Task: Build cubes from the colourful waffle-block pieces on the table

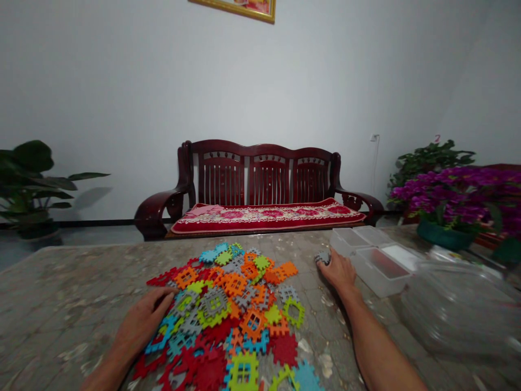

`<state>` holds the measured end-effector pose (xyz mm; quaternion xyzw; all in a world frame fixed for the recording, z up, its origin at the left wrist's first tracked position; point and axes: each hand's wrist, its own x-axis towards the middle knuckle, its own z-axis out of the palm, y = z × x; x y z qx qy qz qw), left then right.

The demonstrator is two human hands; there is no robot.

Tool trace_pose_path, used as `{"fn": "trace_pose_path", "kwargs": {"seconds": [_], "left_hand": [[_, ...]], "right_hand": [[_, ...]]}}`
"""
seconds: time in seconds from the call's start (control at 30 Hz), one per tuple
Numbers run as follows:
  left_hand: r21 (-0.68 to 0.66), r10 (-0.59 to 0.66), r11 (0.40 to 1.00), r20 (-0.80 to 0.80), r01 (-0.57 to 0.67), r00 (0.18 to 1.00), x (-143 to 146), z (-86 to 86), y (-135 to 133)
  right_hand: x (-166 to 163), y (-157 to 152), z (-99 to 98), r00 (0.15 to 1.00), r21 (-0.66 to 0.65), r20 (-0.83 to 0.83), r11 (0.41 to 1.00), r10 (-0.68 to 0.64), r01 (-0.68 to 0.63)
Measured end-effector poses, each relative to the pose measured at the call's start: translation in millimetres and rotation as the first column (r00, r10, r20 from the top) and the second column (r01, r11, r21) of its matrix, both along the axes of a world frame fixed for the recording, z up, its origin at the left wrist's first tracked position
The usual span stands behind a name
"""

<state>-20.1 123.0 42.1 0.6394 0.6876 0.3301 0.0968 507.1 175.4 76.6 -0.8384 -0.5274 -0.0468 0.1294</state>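
A heap of interlocking plastic building tiles (236,284) in red, orange, green, blue and grey spreads over the middle of the table. At the heap's left edge rests my left hand (148,310), thumb and forefinger slightly apart, with nothing visible held; its fingertips are near the tiles. To the right, apart from the heap, my right hand (341,270) is closed on a grey building tile (323,257). Part of that tile is hidden by the fingers. Several tiles have square window-like openings, such as an orange window tile (253,322).
A divided translucent plastic box (376,271) stands just right of my right hand. Nearer lies a large clear plastic lid or container (459,304). Purple flowers (451,190) in a green pot stand farther right. Beyond the patterned tabletop (81,304) is a wooden bench (266,176).
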Motion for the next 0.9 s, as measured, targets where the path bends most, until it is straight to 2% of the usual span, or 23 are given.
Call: {"fn": "trace_pose_path", "kwargs": {"seconds": [0.3,0.47,0.53,0.63,0.73,0.83,0.9], "left_hand": [[-0.006,-0.007,1.0,-0.005,0.007,1.0,-3,-3.3,2],[0.001,-0.015,1.0,-0.018,0.015,1.0,1,0.5,0],[-0.002,-0.017,1.0,-0.026,0.016,1.0,4,2.9,-2],[-0.006,-0.017,1.0,-0.028,0.017,0.999,6,5.0,-3],[-0.012,-0.013,1.0,-0.031,0.012,0.999,7,5.6,-3],[-0.014,-0.011,1.0,-0.041,0.011,0.999,8,6.2,-3],[-0.011,-0.018,1.0,-0.042,0.018,0.999,8,6.8,-3]], "right_hand": [[3,6,-7.4,0.998,-0.002,0.022,0.999,0.051,-0.051],[9,6,-13.8,0.996,0.027,0.044,0.997,0.071,-0.072],[11,5,-17.4,0.997,0.075,0.057,0.995,0.059,-0.063],[6,4,-22.0,0.996,0.259,0.074,0.963,0.058,-0.075],[-11,4,-26.0,0.967,0.399,0.057,0.882,0.248,-0.25],[-37,7,-31.3,0.861,0.358,0.005,0.803,0.509,-0.477],[-52,8,-34.8,0.798,0.285,-0.034,0.771,0.601,-0.569]]}}
